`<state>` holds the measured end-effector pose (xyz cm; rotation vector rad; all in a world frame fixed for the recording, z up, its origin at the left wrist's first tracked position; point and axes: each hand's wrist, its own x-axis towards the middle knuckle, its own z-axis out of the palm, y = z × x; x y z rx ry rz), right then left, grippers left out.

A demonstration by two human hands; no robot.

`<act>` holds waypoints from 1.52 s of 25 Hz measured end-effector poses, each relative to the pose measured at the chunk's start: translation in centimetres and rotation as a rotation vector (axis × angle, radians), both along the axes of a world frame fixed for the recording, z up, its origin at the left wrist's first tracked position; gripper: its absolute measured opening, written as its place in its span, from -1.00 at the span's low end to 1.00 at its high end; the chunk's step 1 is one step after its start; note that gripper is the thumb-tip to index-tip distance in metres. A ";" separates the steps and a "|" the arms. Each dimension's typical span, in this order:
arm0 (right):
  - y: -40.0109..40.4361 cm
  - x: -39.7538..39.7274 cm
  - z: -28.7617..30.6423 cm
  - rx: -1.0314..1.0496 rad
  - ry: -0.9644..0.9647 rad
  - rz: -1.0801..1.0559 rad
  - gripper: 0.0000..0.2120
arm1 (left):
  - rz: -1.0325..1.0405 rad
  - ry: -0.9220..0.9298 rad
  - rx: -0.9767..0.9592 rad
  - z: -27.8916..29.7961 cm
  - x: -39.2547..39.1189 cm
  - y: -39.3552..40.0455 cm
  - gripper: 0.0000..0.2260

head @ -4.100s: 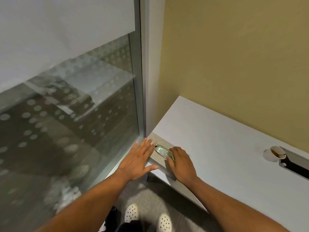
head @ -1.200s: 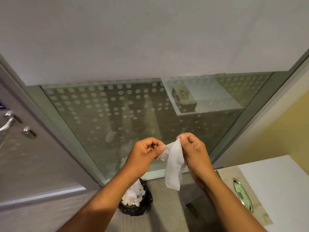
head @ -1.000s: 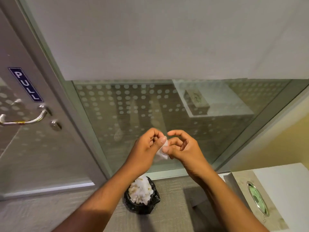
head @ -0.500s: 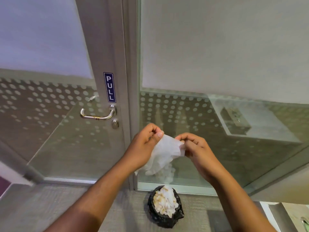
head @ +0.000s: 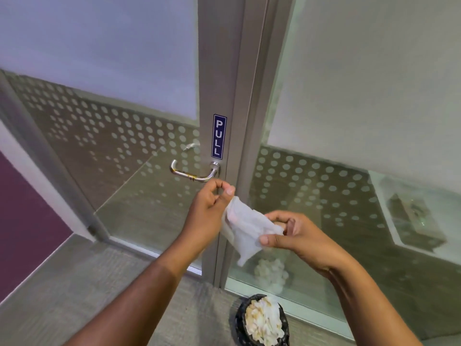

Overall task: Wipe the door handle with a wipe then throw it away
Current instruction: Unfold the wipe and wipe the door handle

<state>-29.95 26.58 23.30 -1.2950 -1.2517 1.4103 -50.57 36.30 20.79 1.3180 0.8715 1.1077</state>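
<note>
Both hands, left hand (head: 208, 212) and right hand (head: 298, 234), are now pinching the unfolded wipe (head: 245, 227) at frame centre, having turned toward the handle (head: 193, 172); wiping is becoming possible.

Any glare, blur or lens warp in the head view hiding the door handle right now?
Head view: door handle sharp, only small highlights; wide-angle lens bows the door frame; glass panel reflects the bin; wipe slightly soft.
</note>
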 end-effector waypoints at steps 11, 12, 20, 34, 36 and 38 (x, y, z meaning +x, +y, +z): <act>6.3 -4.1 -0.7 0.052 0.352 -0.191 -0.57 | -0.091 -0.145 -0.401 0.4 -6.2 1.4 -0.75; 6.6 -4.5 -0.8 0.049 0.381 -0.166 -0.49 | -0.140 -0.141 -0.406 0.2 -7.0 1.6 -0.63; 10.3 -8.6 0.0 0.129 0.105 -0.253 -0.17 | -0.126 0.124 -0.235 -0.3 -13.4 9.0 -0.65; 14.0 -13.3 -1.3 0.092 -0.586 -0.528 -0.90 | -0.195 0.573 0.259 -1.0 -17.6 18.2 -0.91; 15.5 -13.5 -1.4 0.062 -0.503 -0.583 -0.87 | -0.181 0.593 0.270 -0.9 -16.7 19.5 -0.91; 16.8 -13.9 -1.5 0.053 -0.487 -0.636 -0.86 | -0.124 0.627 0.275 -0.9 -15.6 20.9 -0.90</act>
